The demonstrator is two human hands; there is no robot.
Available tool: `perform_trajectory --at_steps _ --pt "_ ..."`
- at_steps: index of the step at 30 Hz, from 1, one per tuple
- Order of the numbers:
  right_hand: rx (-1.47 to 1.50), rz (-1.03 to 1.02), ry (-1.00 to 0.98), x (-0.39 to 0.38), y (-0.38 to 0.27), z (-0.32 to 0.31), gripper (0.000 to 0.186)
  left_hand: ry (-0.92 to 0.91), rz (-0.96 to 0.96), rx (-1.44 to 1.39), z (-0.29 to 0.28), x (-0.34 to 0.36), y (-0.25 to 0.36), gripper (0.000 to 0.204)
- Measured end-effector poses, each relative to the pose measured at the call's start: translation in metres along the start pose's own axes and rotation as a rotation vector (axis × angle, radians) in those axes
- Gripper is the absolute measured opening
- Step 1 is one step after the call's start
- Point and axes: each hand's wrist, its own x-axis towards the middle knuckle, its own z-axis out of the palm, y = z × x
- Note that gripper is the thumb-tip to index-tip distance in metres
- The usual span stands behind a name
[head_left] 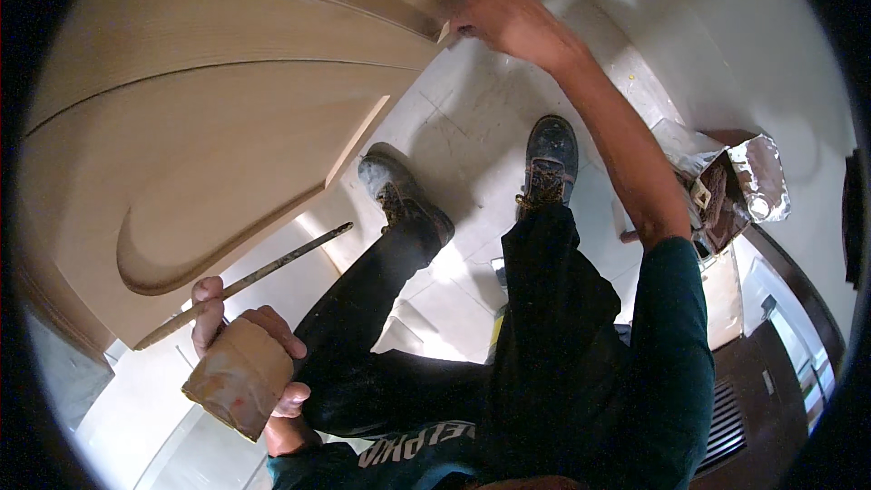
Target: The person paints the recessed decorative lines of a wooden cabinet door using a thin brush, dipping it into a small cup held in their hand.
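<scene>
A tan wooden door panel [209,145] with carved curved grooves fills the upper left, with pale strips along its edge. My left hand [249,349] at the lower left holds a stained tan, block-like piece [231,377] together with a long, thin stained stick [295,255] that angles up toward the door. My right hand [504,23] reaches to the door's upper right edge, fingers curled in beside a small pale strip [445,34]; what they grip is hidden.
Tiled floor [445,263] lies under my two shoes [549,159]. At the right are a white wall [726,36], an open, paint-smeared container [758,172] with brown contents, and a dark brown slatted panel [758,417]. A pale board [726,299] stands below the container.
</scene>
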Motion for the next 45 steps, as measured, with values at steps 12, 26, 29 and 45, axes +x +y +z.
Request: perform_trajectory --at_steps 12,26,29,45 --pt "0.456 0.588 -0.055 -0.163 -0.083 0.097 0.054 -0.115 -0.029 -0.039 0.012 -0.002 0.004 0.12" --pt "2.385 0.208 -0.241 -0.028 -0.234 -0.04 0.029 -0.436 -0.204 -0.382 0.047 0.022 0.034 0.124" --pt "2.336 0.16 -0.145 -0.03 -0.232 -0.049 0.024 -0.468 -0.179 -0.393 0.048 0.026 0.036 0.119" --pt "0.962 0.728 0.651 -0.097 -0.066 0.005 0.025 -0.57 0.048 -0.579 0.058 0.026 -0.003 0.077"
